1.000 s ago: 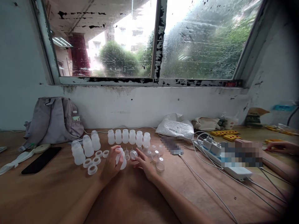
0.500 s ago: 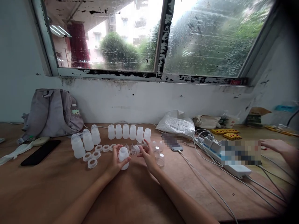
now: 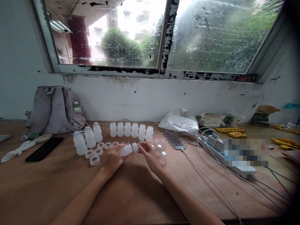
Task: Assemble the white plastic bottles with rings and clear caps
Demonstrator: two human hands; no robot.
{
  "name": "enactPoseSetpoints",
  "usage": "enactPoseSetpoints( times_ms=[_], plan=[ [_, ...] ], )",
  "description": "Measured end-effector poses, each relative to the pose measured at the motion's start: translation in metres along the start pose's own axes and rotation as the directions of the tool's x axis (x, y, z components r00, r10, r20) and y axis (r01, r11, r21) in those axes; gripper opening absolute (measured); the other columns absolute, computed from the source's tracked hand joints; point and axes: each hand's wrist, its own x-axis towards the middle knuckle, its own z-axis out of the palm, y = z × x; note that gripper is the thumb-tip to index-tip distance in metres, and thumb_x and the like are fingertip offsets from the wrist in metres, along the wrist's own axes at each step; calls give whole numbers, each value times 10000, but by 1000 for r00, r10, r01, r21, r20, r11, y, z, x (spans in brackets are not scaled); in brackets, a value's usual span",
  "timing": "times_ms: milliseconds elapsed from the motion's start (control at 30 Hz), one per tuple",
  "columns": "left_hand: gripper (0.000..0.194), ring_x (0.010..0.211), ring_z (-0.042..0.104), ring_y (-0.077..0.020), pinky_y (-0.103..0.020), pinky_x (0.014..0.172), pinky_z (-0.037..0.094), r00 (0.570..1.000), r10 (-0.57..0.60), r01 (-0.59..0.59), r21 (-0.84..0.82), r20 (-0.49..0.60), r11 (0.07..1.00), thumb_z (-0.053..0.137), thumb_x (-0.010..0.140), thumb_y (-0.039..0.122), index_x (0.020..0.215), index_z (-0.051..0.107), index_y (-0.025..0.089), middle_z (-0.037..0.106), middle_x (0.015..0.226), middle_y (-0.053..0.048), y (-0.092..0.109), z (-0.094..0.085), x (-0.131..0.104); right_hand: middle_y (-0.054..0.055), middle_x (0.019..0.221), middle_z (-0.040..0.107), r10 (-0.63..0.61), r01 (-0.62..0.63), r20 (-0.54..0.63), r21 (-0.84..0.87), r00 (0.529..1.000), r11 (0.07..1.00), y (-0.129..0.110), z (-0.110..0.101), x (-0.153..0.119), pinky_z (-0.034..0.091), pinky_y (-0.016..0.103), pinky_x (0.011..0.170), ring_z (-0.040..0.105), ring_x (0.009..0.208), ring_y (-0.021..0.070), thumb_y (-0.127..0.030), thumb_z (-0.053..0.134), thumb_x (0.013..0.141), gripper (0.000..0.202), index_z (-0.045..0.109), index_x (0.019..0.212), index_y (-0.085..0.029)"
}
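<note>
My left hand (image 3: 115,155) is wrapped round a frosted white baby bottle (image 3: 126,150), tipped over with its mouth toward the right. In my right hand (image 3: 147,152), the fingertips pinch a small translucent bottle collar (image 3: 135,147) just in front of that mouth; whether the two touch I cannot tell. Behind my hands stands a row of several open frosted bottles (image 3: 127,129). To the left are three capped bottles (image 3: 90,137) and several white rings (image 3: 94,160). Clear caps (image 3: 162,159) lie right of my right hand. Clear teats behind my fingers are partly hidden.
A backpack (image 3: 56,109) leans on the wall, with a black phone (image 3: 44,149) before it. At right are a silver bubble mailer (image 3: 179,122), a white power strip (image 3: 242,170) with cables, and yellow tools (image 3: 286,143). Another person's hand (image 3: 292,154) shows at the right edge.
The bottle in my left hand has gone from upright to tilted rightward. My right hand's collar is now closer to its mouth. The other person's hand has drawn back toward the right edge.
</note>
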Motion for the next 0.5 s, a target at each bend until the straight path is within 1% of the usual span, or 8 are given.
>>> enactPoseSetpoints(
  times_ms=[167, 367, 500],
  plan=[
    [344, 956, 515, -224, -361, 820, 386, 998, 60, -61, 24, 21, 998, 541, 735, 247, 1069, 468, 201, 579, 1027, -60, 2, 0, 0, 9, 799, 560, 4, -2, 31, -56, 1000, 998, 1, 3, -4, 487, 283, 664, 559, 760, 148, -362, 583, 704, 202, 532, 805, -195],
    [344, 949, 518, -225, -356, 813, 391, 997, 71, -71, 28, 24, 997, 536, 738, 238, 1076, 475, 214, 584, 1030, -58, 4, -1, 0, 9, 794, 556, -7, 10, 44, -67, 999, 998, 7, 4, -3, 491, 281, 660, 560, 752, 147, -358, 577, 712, 194, 523, 802, -195],
    [341, 939, 525, -223, -353, 806, 400, 997, 75, -75, 21, 10, 997, 529, 743, 248, 1078, 480, 212, 587, 1019, -60, 4, 0, -1, 15, 784, 560, 13, -10, 44, -79, 999, 997, 8, 3, -3, 498, 287, 654, 559, 739, 147, -371, 578, 710, 215, 524, 806, -187]
  ],
)
